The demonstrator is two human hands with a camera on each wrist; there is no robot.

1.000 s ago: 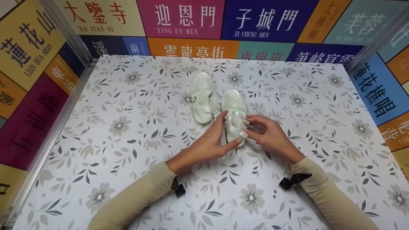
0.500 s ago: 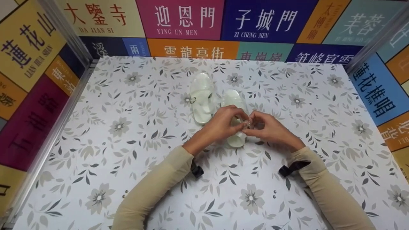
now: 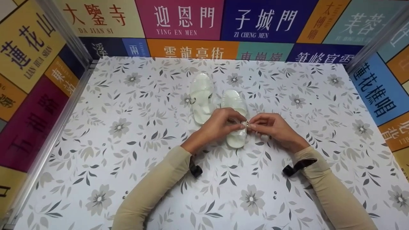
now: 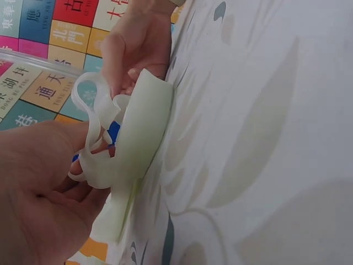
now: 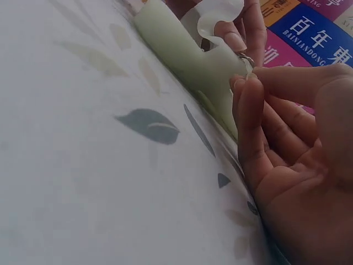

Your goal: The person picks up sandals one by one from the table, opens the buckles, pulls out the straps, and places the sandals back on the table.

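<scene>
Two pale green, glossy sandals lie on the table. The nearer sandal (image 3: 235,99) is partly covered by my left hand (image 3: 217,124), whose thumb and fingers grip its strap (image 4: 99,172) by the side. From the other side, my right hand (image 3: 274,127) pinches the strap's thin end between thumb and index finger. A small metal buckle (image 5: 247,57) sits right at those fingertips in the right wrist view. How far the strap end lies in the buckle is hidden. The other sandal (image 3: 201,92) rests untouched, farther back and left, its own buckle (image 3: 192,100) showing.
A white cloth (image 3: 118,153) with grey flowers and leaves covers the table. Colourful panels (image 3: 182,19) with large characters stand along the back and both sides. A metal frame post (image 3: 68,35) rises at the back left corner.
My left hand has moved from the sandal's near left side up and across to its right-hand buckle. My right hand has stayed by the buckle, shifting its pinch onto the strap end.
</scene>
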